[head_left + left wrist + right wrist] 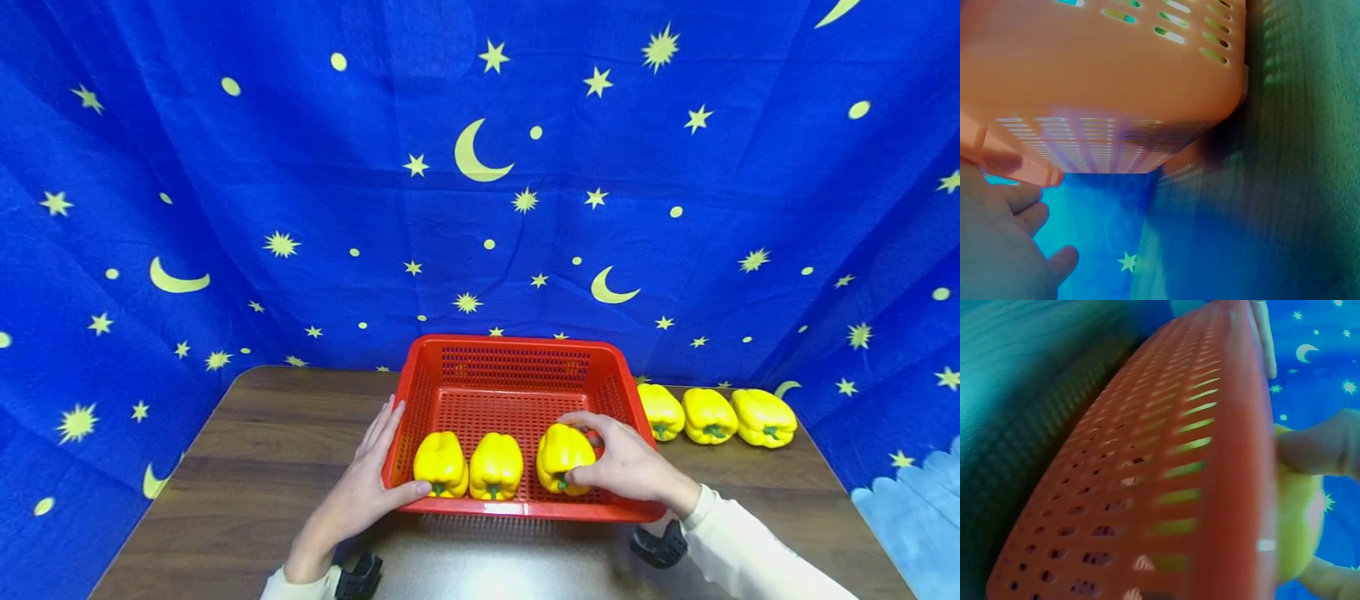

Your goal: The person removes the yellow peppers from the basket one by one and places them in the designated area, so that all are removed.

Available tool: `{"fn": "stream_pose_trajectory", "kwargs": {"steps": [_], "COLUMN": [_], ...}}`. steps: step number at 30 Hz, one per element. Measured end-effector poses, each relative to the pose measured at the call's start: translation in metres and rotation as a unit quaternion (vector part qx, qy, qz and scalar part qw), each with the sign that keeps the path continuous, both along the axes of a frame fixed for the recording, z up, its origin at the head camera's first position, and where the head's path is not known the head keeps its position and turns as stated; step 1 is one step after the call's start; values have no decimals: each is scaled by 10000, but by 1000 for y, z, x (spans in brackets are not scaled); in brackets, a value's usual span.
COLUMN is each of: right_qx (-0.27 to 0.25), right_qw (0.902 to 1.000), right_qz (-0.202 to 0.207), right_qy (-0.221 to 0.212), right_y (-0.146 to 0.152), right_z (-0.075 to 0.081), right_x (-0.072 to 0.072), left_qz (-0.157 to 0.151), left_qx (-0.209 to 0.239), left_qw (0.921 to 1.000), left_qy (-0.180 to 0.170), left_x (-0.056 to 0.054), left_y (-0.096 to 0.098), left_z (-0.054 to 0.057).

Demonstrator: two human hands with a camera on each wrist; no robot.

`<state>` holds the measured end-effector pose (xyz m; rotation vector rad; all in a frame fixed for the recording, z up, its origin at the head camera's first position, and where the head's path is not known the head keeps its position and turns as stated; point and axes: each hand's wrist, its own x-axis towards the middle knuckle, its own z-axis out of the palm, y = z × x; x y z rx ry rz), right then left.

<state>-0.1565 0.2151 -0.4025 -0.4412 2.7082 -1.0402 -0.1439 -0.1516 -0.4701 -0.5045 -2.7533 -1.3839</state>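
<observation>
A red plastic basket (517, 510) with slotted walls stands on the table. Inside it, along the front wall, are three yellow bell peppers. My right hand (626, 458) pinches the rightmost bell pepper (561, 457) between thumb and fingers, over the basket's front right part. That same pepper (1297, 525) shows partly behind the rim in the right wrist view. The left bell pepper (440, 462) and the middle bell pepper (497, 465) sit side by side. My left hand (360, 492) rests at the basket's front left corner, fingers fairly straight along the left rim, thumb over the front rim.
Right of the basket, three more yellow bell peppers (709, 416) lie in a row on the brown wooden table (285, 442). A blue cloth (360, 208) with stars and moons hangs behind the table. A dark wrist mount (660, 546) sits under the right wrist.
</observation>
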Motion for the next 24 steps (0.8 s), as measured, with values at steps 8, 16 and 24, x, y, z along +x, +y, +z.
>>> {"fn": "stream_pose_trajectory", "kwargs": {"steps": [8, 16, 24], "right_qx": [127, 434, 623], "right_qw": [9964, 9785, 9655], "right_qz": [-142, -10, -55], "right_qy": [831, 2017, 2527], "right_y": [3, 9, 19], "right_z": [-2, -7, -6], "right_x": [7, 14, 24], "left_qz": [34, 46, -46], "left_qx": [-12, 24, 38], "left_qw": [9998, 9998, 10000], "left_qy": [-192, -178, 80], "left_x": [0, -1, 0], "left_y": [1, 1, 0], "left_z": [2, 2, -1]}}
